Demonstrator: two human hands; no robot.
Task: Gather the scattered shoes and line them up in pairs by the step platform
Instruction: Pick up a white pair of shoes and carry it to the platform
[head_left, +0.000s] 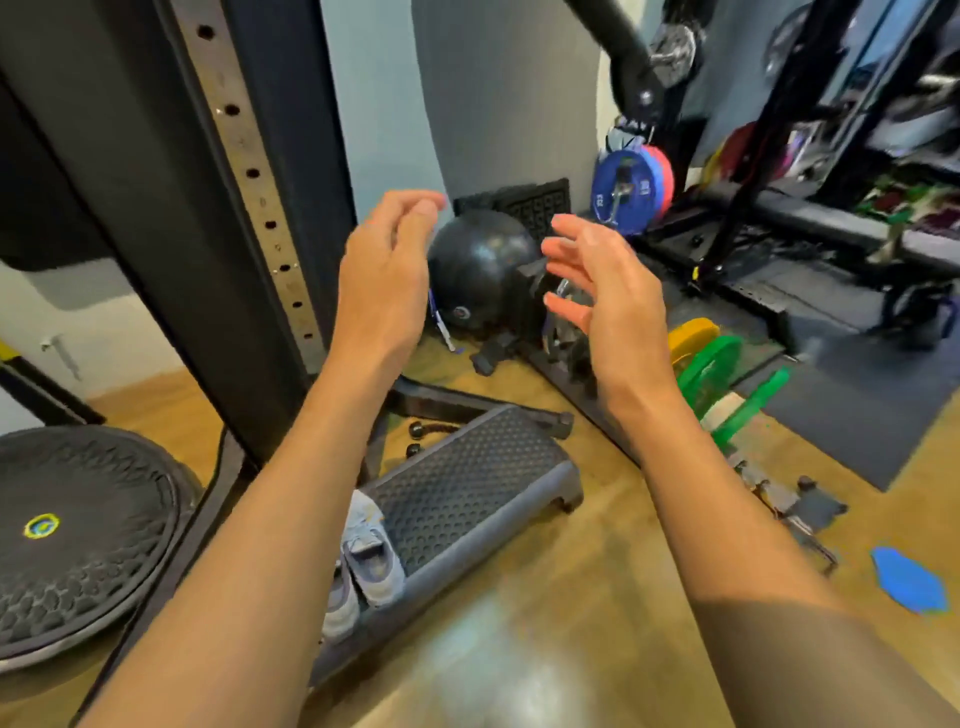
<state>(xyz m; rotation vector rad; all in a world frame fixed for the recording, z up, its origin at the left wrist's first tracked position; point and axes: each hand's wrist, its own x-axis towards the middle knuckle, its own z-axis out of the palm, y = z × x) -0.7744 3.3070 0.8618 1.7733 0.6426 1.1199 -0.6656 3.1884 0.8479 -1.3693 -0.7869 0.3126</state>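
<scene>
Both bare forearms fill the bottom of the view, reaching forward and up over a wooden floor (545, 597). Left hand (387, 275) and right hand (602, 296) are both up in the air, palms roughly facing each other, fingers loose and spread, so nothing's in either one, totally empty grip.

Down below between the arms sits the step platform (467, 499), dark grey with a bumpy dotted top, lying at an angle on the floor. Pair of light grey shoes (366, 564) is tucked right against its left end, side by side and touching each other, partly hidden by the left forearm, so I can't make out much more of them.

Off to the left there's a black balance dome (78, 535) with a little yellow logo, and a black rack upright (249, 171) with a strip of holes running up it. Past the hands, a black ball (480, 270) rests near the wall. Green and yellow weight plates (706, 358) stand on edge to the right, and a blue patch (909, 579) lies on the floor further right, can't tell what that one is.
</scene>
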